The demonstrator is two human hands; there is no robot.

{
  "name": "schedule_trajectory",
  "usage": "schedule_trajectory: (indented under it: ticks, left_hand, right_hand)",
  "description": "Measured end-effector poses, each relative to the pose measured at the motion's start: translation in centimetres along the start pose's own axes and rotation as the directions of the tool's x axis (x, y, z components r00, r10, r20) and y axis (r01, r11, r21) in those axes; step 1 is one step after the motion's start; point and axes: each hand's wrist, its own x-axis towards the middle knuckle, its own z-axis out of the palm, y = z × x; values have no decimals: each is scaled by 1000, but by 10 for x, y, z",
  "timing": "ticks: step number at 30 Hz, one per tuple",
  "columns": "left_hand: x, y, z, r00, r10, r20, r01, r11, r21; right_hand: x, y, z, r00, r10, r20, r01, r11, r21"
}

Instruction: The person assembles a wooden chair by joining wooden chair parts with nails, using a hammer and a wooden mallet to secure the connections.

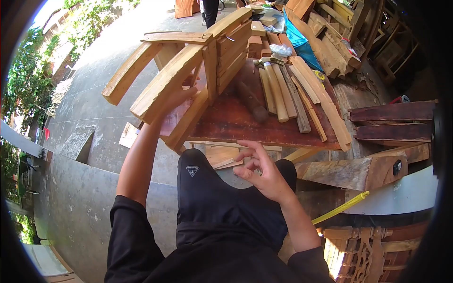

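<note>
A light wooden frame (pixel 177 75) with curved legs and a slatted panel lies tilted on the dark red wooden table top (pixel 236 122). My left hand (pixel 178 98) reaches in behind one thick leg of the frame; its fingers are partly hidden by the wood, so its grip cannot be made out. Over my lap, at the near edge of the table, my right hand (pixel 259 172) is raised with fingers bent and apart, holding nothing. Hammers (pixel 274 89) and narrow wooden strips (pixel 314 106) lie on the table, beyond my right hand. A dark rounded mallet (pixel 252 101) lies beside the frame.
Stacked boards and timber (pixel 325 42) stand at the back right, by a blue sheet (pixel 299 40). A thick block (pixel 351 173) and a yellow hose (pixel 342 207) are at the right. Another person's dark-clothed leg (pixel 210 12) shows at the top.
</note>
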Motion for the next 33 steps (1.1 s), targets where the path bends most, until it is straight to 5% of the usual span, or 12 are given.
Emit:
schedule_trajectory:
  ticks: [7, 10, 22, 25, 28, 29, 31, 33]
  left_hand:
    - [3, 2, 2, 1000, 25, 10, -26, 995, 99]
    - [1, 10, 8, 991, 131, 8, -126, 928, 351]
    - [-1, 7, 20, 990, 137, -39, -122, 960, 252]
    - [1, 4, 18, 981, 194, -16, -176, 917, 357]
    - [2, 7, 16, 991, -123, -50, 129, 978, 164]
    - [4, -15, 10, 996, 92, -21, -84, 968, 235]
    - [0, -10, 23, 993, 116, -18, -112, 980, 162]
    - [-12, 43, 31, 992, -124, -23, 125, 991, 50]
  right_hand:
    - [1, 3, 1, 1000, 15, -7, -15, 999, -37]
    - [4, 2, 1, 999, 30, -12, -31, 999, -42]
    - [20, 9, 4, 1000, 23, -1, -22, 968, -252]
    - [23, 15, 3, 1000, 5, 16, -1, 965, -263]
    - [23, 23, 1, 1000, -24, 17, 28, 960, -280]
    - [26, 23, 2, 999, -30, 22, 35, 952, -304]
    - [24, 22, -2, 999, -27, 30, 36, 935, -352]
    - [24, 16, -6, 999, -26, 44, 41, 918, -395]
